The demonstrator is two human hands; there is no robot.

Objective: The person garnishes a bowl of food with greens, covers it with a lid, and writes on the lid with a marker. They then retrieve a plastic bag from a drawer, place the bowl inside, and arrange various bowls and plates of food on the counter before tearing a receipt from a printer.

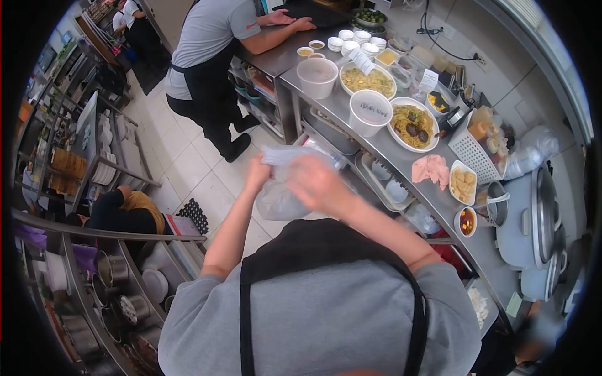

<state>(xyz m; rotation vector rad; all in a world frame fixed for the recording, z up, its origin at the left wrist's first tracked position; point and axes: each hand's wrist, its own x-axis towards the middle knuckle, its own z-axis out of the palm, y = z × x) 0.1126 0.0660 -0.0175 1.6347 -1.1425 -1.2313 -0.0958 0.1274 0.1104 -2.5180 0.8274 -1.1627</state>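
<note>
A thin, translucent plastic bag (278,199) hangs in front of my body. My left hand (257,175) is closed on its upper left edge. My right hand (318,186) is at the upper right of the bag, blurred by motion, so its finger grip does not show clearly. Nothing can be made out inside the bag. To the right, on the steel counter (401,164), stand a white lidded tub (370,113) with handwriting on its lid and another lidded tub (316,78). Behind them are a dish of noodles (369,81) and a plate of noodles with dark toppings (412,127).
Nearer on the counter lie a pink cloth (431,170), a small dish (463,183) and a bowl of reddish sauce (466,222). A white basket (471,149) and a large cooker (520,216) stand right. A co-worker (210,50) stands ahead; another person (128,212) is low at left.
</note>
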